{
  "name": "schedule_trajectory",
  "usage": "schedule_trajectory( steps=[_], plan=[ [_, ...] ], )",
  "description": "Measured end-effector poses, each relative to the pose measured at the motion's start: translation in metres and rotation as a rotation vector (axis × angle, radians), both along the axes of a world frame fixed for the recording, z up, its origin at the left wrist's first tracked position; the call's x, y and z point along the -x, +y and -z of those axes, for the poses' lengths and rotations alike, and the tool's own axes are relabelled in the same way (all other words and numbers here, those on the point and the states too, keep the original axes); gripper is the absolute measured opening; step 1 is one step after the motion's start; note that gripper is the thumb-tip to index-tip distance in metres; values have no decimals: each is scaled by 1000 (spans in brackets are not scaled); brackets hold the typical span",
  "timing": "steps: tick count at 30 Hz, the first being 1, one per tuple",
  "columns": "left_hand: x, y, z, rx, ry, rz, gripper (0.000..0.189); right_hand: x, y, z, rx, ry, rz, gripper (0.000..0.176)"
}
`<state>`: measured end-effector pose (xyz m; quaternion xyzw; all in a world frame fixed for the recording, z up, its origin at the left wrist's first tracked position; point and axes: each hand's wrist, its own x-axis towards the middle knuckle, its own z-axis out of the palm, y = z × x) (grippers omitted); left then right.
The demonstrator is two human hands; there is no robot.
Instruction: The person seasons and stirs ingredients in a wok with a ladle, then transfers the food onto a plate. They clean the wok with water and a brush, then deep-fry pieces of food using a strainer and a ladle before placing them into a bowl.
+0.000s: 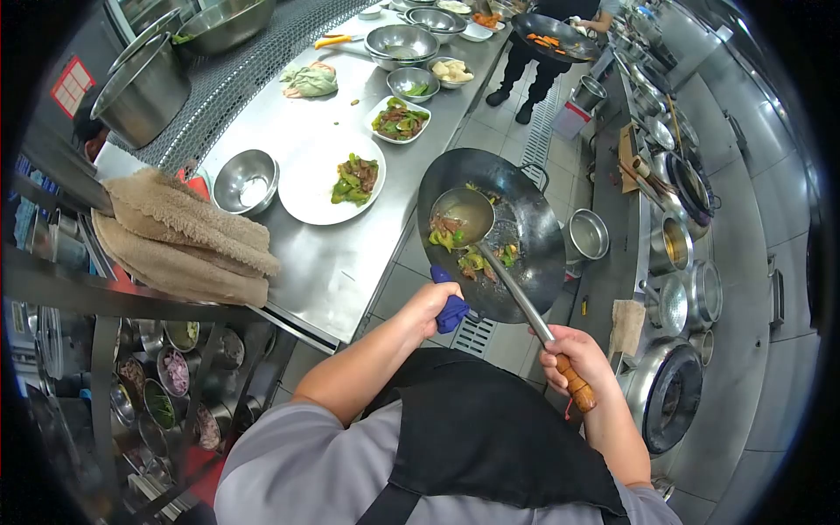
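Observation:
My left hand [431, 308] is closed round the near side of a large black wok [534, 210], with a bunched blue cloth [451, 315] in its grip. The wok is held in the air over the gap beside the steel counter. My right hand [577, 359] grips the wooden handle of a long steel ladle [516, 293]. Its bowl is inside the wok and holds some green pepper and meat [446, 234]. More of the same food lies on the wok's bottom. To the left, a white plate [302, 203] on the counter carries a small heap of green pepper and meat [354, 179].
A filled square white dish [400, 120], steel bowls [246, 182] and a bundled cloth [310, 80] are on the counter [315, 280]. Brown towels [179, 236] hang at left. Ahead, another person [534, 66] holds a wok with orange pieces [553, 39]. Stoves and pots line the right.

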<state>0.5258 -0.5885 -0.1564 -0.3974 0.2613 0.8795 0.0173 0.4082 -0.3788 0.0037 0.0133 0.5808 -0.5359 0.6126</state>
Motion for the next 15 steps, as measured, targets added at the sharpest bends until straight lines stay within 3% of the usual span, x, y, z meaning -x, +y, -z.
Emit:
schedule_trajectory(
  steps=[7, 12, 15],
  plan=[
    [-15, -3, -3, -93, 14, -17, 7, 15, 12, -34, 107, -56, 79, 36],
    [-18, -3, -9, -7, 70, -36, 6, 30, 37, -77, -179, 246, 8, 29],
    [-10, 3, -12, 214, 83, -110, 3, 34, 41, -75, -295, 363, -127, 21]
  ],
)
